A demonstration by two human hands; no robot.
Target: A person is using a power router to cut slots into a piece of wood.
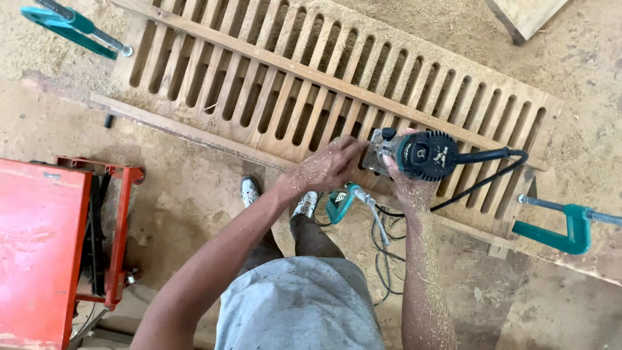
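Note:
A long wooden panel (259, 84) cut with many narrow slots lies flat across the view. On its near edge stands a small teal and black trim router (421, 154) with a black cord running off to the right. My right hand (407, 185) wraps the router's body from below. My left hand (327, 167), dusted with sawdust, presses on the router's clear base and the panel beside it. Both forearms are coated with wood dust.
Teal clamps sit at the top left (71, 27), at the right edge (570, 227) and under the panel's near edge (343, 201). A red metal stand (45, 246) is at the left. Sawdust covers the floor; my shoes (249, 191) are below the panel.

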